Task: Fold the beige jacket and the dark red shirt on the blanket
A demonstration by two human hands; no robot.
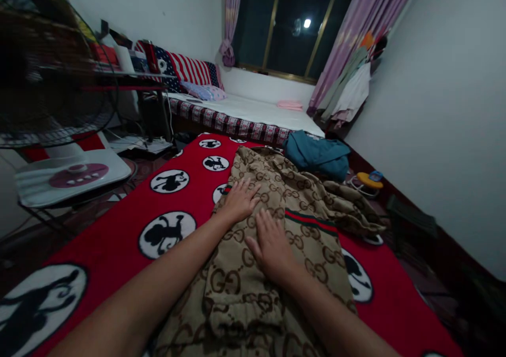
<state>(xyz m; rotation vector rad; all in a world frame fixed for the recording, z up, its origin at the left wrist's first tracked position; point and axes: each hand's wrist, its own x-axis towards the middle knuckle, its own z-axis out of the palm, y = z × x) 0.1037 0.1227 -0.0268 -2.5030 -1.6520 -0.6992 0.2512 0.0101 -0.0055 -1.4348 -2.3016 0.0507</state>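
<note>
A tan garment (312, 251) with a brown letter pattern and a green-red-green stripe lies on a red blanket (122, 241) with black and white round prints. One sleeve is folded in along its body, its cuff near the bottom of the view; the other sleeve spreads out to the right. My left hand (241, 200) rests flat on the upper part of the folded sleeve, fingers stretched out. Lower and to the right, my right hand (272, 246) lies palm down on the cloth with its fingers spread. Neither hand grips anything.
Beyond the garment lies a teal cloth (316, 154). A fan (59, 83) on a white base stands at the left, beside a cluttered table (130, 80). A bed (253, 112) runs below the window. At the right are a yellow stool (369, 181) and hanging clothes (353, 93).
</note>
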